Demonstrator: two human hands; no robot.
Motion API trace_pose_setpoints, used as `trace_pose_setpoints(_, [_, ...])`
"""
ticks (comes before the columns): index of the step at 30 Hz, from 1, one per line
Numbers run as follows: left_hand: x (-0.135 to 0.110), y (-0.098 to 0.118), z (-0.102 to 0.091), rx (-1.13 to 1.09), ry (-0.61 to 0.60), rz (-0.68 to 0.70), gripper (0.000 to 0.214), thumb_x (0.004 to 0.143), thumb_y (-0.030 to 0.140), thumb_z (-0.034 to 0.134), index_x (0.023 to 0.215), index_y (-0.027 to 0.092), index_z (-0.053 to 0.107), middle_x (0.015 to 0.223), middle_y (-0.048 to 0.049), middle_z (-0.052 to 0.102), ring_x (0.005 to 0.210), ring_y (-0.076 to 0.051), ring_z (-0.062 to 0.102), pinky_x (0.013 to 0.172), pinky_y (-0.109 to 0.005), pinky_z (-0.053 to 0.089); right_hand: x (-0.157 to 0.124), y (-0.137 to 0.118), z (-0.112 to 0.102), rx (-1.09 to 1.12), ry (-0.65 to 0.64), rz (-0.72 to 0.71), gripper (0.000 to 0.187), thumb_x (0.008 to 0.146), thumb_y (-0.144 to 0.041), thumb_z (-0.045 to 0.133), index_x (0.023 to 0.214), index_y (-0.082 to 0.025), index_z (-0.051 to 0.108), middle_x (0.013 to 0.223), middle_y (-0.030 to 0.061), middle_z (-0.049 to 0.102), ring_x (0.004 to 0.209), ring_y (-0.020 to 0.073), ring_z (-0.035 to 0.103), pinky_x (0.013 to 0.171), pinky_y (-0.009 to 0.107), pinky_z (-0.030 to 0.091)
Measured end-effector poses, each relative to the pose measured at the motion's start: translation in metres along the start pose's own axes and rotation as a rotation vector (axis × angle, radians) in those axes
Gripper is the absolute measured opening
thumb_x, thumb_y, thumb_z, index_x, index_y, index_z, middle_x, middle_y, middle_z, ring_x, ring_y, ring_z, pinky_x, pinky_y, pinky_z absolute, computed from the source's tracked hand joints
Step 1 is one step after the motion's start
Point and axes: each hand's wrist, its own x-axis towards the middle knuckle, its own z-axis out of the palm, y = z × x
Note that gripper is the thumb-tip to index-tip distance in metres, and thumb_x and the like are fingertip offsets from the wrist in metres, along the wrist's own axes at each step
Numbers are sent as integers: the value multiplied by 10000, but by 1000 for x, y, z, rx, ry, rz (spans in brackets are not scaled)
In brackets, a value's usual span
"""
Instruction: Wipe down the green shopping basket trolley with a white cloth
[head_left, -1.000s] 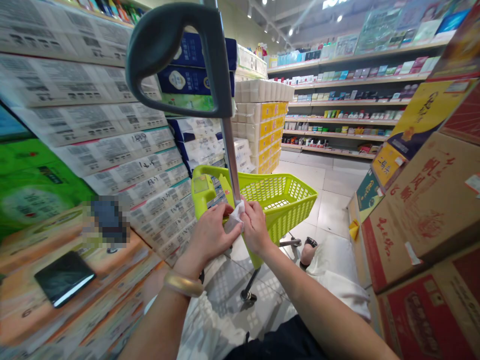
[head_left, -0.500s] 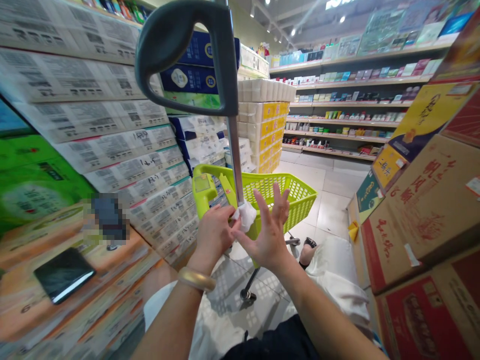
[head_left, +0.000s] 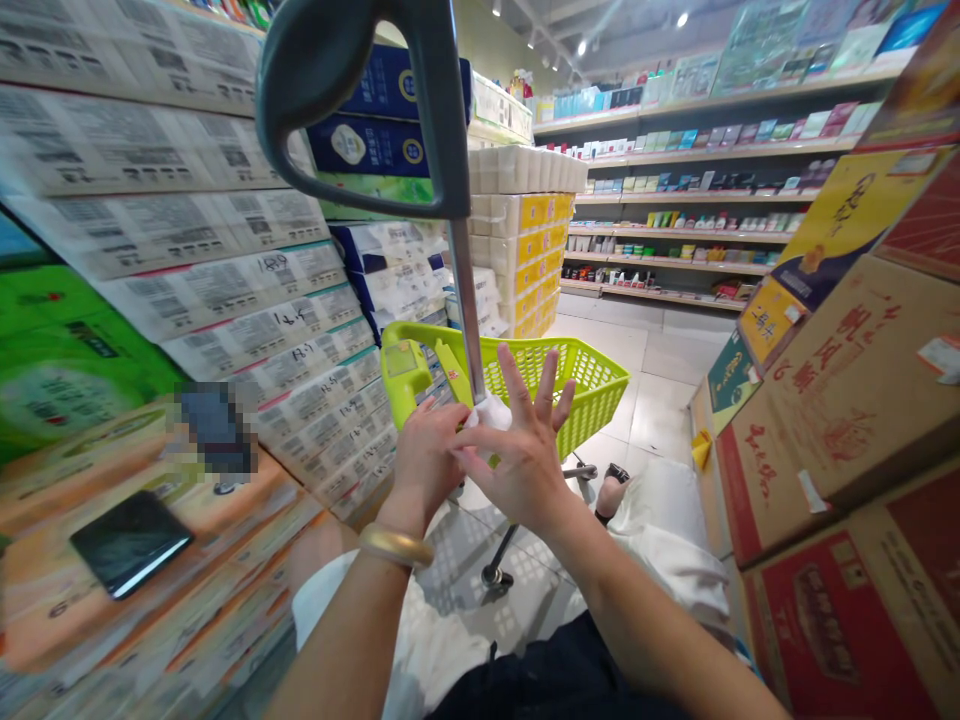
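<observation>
- The left hand is curled closed and its fingers are pressing on a white tissue, but the fingertips are partly hidden.
- The right hand is open with the fingers spread apart, and it is just beside the left hand.
- The white tissue sits around the metal pole, just above the lime-green shopping trolley basket.
- A gold bangle is on the left wrist.
- A dark grey handle is at the top of the metal pole, high above the basket.
- On the left of the basket are stacked paper packs, and a black phone lies on them.
- On the right of the basket are printed cardboard boxes.
- Behind the basket are yellow-and-white toilet paper packs, and further away are store shelves.
</observation>
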Motion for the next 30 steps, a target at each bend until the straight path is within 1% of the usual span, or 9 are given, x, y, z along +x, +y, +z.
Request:
trace_pose_setpoints(6, [1, -1, 3, 61, 7, 0, 108, 818, 254, 505, 753, 237, 590, 777, -30, 715, 769, -210, 663, 1080, -445, 424, -1, 1, -1, -49, 40, -14, 116, 855, -258, 688, 860, -356, 749, 1483, -63, 459, 1526, 344, 119, 1174, 685, 111])
trace_pose_setpoints(8, [1, 0, 4, 52, 17, -10, 115, 818, 248, 506, 765, 231, 607, 806, -39, 728, 788, -218, 669, 1097, -458, 411, -1, 5, 0, -44, 40, -15, 150, 871, -254, 659, 930, -364, 742, 1496, -54, 450, 1524, 336, 146, 1188, 671, 106])
trace_pose_setpoints(10, [0, 0, 4, 37, 36, -34, 119, 813, 243, 516, 789, 227, 631, 822, -46, 738, 794, -225, 673, 1107, -471, 403, -4, 12, 3, 10, 52, -23, 261, 884, -247, 624, 1109, -356, 700, 1526, -9, 424, 1512, 314, 215, 1206, 621, 169])
trace_pose_setpoints(13, [0, 0, 4, 23, 54, -56, 125, 823, 268, 530, 814, 231, 649, 813, -42, 741, 791, -228, 673, 1109, -483, 401, -11, 29, 14, 144, 99, -13, 418, 916, -246, 551, 1332, -277, 577, 1530, 86, 427, 1442, 255, 382, 1183, 475, 342])
trace_pose_setpoints(15, [0, 1, 3, 26, 58, -52, 152, 853, 299, 516, 801, 233, 642, 805, -40, 742, 794, -223, 672, 1110, -480, 398, -17, 39, 25, 201, 139, 23, 446, 933, -234, 503, 1377, -239, 535, 1478, 118, 492, 1379, 233, 468, 1147, 420, 406])
trace_pose_setpoints(19, [-1, 1, 1, 9, 80, -43, 226, 902, 363, 482, 802, 237, 641, 844, -34, 753, 814, -210, 676, 1111, -472, 396, -21, 48, 48, 227, 133, 78, 468, 950, -232, 454, 1416, -229, 498, 1338, 113, 614, 1264, 223, 564, 1107, 403, 443])
trace_pose_setpoints(24, [-3, -1, -2, -75, 87, -51, 265, 924, 410, 449, 835, 244, 635, 855, -15, 758, 826, -208, 678, 1137, -467, 363, -14, 56, 61, 94, 125, 120, 386, 974, -269, 435, 1327, -235, 589, 1227, 112, 641, 1157, 237, 579, 1093, 427, 402])
trace_pose_setpoints(27, [-2, -2, -3, -89, 82, -60, 259, 919, 396, 443, 862, 238, 640, 899, -18, 763, 857, -217, 680, 1122, -472, 364, -12, 76, 57, -18, 99, 137, 322, 980, -241, 410, 1166, -217, 671, 1164, 111, 649, 1113, 233, 579, 1058, 403, 380])
trace_pose_setpoints(30, [-2, -3, -3, -70, 96, -67, 247, 909, 360, 437, 857, 233, 643, 918, -24, 761, 886, -225, 683, 1084, -470, 379, -11, 100, 51, -48, 89, 251, 299, 961, -201, 402, 1085, -202, 674, 1146, 108, 668, 1112, 234, 580, 1037, 390, 363])
